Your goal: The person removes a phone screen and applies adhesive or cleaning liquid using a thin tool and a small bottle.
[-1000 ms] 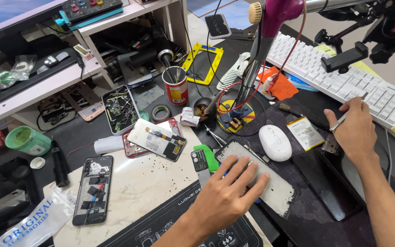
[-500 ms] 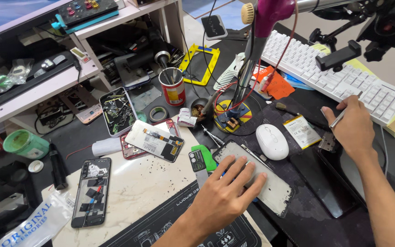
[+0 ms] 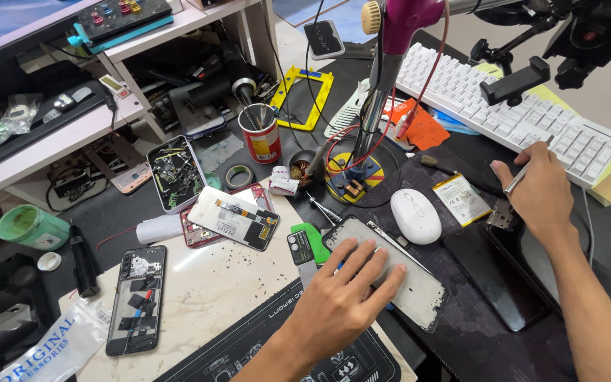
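The phone frame [image 3: 397, 272] lay on the dark mat [image 3: 475, 332], unmoved from a second before, your left hand [image 3: 344, 301] spread flat on it. Your right hand [image 3: 540, 192], pinching tweezers [image 3: 519, 178], had barely shifted beside the keyboard [image 3: 510, 106], so work seemed paused.

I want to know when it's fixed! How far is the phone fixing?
Done, it seems: the phone under the left hand is opened into a bare frame, and its battery lies apart by the mouse. In hand: the right hand holds a thin metal tool near a small metal part. Left: nothing is put back together; parts lie loose around.
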